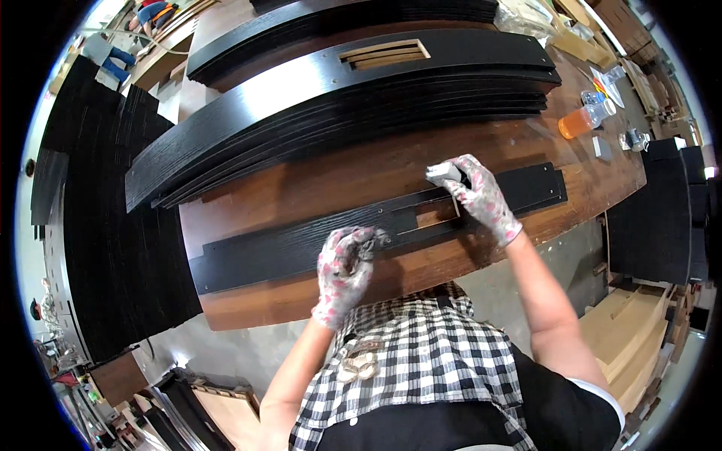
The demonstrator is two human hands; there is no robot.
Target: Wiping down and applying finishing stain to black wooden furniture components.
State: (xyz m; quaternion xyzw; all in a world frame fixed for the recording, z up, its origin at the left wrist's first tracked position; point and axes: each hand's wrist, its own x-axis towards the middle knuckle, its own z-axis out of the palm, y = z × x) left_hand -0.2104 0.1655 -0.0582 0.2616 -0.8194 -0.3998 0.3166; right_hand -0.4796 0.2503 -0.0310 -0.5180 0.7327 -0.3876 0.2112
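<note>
A long black wood-grain board (301,244) with a rectangular cutout lies across the brown table in front of me. My left hand (346,270), in a white glove with pink spots, is over the board's near edge, left of the cutout. Its fingers are curled, with something dark at the blackened fingertips; I cannot tell if that is a cloth or only stained glove. My right hand (481,197), gloved alike, is raised over the board just right of the cutout. It pinches a small white block (444,173) between thumb and fingers.
Beyond the board, a stack of similar black boards (286,83) spans the brown table (406,154). A bottle of orange liquid (579,122) and a pale small block (602,148) are at the right. Dark panels (113,248) stand at the left. Two people work at the far left.
</note>
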